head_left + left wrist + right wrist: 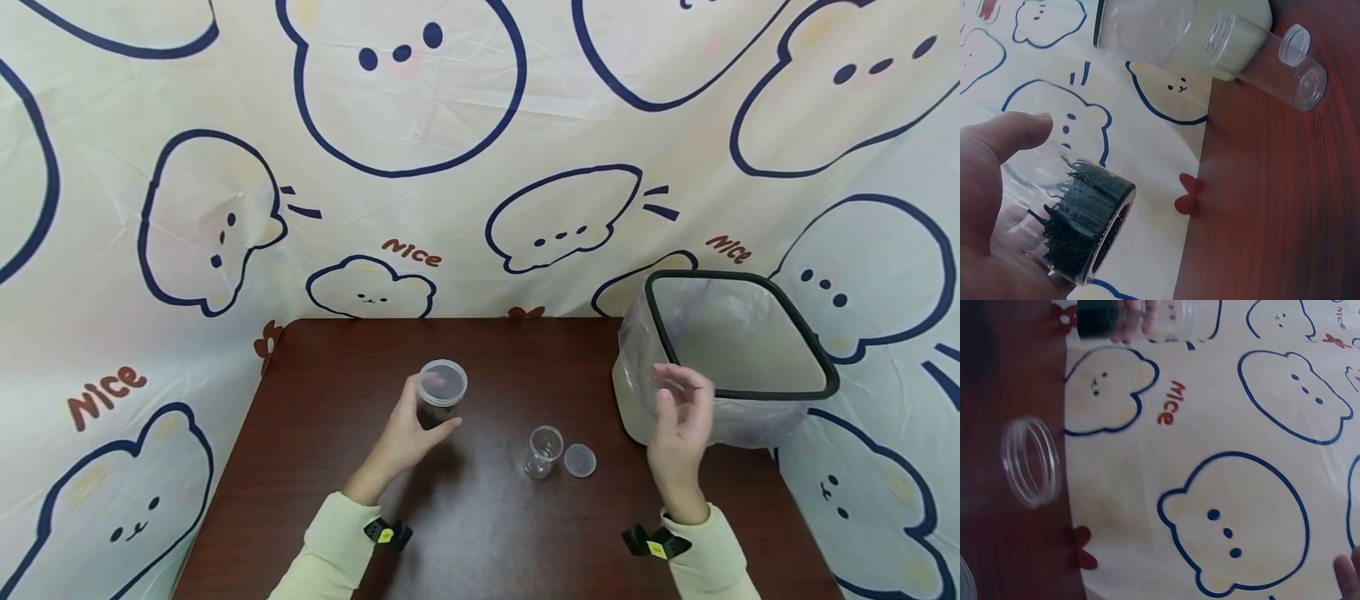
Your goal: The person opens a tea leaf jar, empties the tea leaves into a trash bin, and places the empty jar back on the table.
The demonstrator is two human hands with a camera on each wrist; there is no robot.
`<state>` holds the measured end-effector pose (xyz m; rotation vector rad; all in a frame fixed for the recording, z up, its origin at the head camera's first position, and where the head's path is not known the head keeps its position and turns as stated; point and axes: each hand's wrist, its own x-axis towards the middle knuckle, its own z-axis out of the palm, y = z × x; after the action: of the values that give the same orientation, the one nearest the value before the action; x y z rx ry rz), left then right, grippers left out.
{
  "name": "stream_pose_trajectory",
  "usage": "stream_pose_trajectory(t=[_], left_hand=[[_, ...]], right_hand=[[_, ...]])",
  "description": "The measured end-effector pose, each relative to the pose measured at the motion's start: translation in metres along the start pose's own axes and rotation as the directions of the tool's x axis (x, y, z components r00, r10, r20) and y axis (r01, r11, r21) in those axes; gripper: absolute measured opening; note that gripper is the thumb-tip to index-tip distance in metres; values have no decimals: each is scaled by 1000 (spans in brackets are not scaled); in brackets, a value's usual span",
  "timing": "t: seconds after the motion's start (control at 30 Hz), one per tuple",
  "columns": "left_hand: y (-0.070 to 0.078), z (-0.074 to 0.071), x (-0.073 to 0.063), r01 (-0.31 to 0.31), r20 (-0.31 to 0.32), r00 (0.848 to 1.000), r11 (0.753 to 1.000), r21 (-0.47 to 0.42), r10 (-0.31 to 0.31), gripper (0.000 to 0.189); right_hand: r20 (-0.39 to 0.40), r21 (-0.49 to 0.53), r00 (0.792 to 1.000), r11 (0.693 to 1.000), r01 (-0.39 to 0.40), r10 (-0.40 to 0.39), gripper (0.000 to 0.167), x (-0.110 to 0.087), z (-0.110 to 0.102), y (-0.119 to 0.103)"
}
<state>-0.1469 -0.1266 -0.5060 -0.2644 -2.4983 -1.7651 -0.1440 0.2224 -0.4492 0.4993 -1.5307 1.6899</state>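
My left hand (408,429) grips a clear plastic jar (441,393) above the left part of the table. Dark, dried, leaf-like strands (1079,225) gather at the base end of that jar, and a translucent lid covers its top in the head view. To the right of it, an empty clear jar (543,452) stands uncapped. Its translucent lid (580,460) lies flat close beside it. My right hand (681,437) is raised in front of the bin with loosely bent fingers and holds nothing; only its fingertips (1347,575) show in the right wrist view.
A pale bin (630,408) with a dark rim and a clear plastic liner stands at the table's back right corner. The brown wooden table (480,533) ends at a cloth backdrop (465,200) printed with cartoon animals.
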Motion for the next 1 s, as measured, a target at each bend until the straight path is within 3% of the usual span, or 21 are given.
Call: stream_pose_trajectory(t=[0.23,0.57,0.83,1.0], left_hand=[[4,8,-1,-30,39,999,999,20,29,78],[13,21,-4,-35,99,994,999,-16,37,77],[23,34,-3,-65,131,989,997,-43,70,76],[26,44,-2,-99,121,987,995,-30,102,74]], right_hand=[[220,52,968,990,-132,118,30,-10,8,5],[317,136,929,960,-246,193,35,-25,27,9],[423,58,863,942,-331,277,50,-36,42,10],[455,58,823,911,-408,340,53,-43,55,8]])
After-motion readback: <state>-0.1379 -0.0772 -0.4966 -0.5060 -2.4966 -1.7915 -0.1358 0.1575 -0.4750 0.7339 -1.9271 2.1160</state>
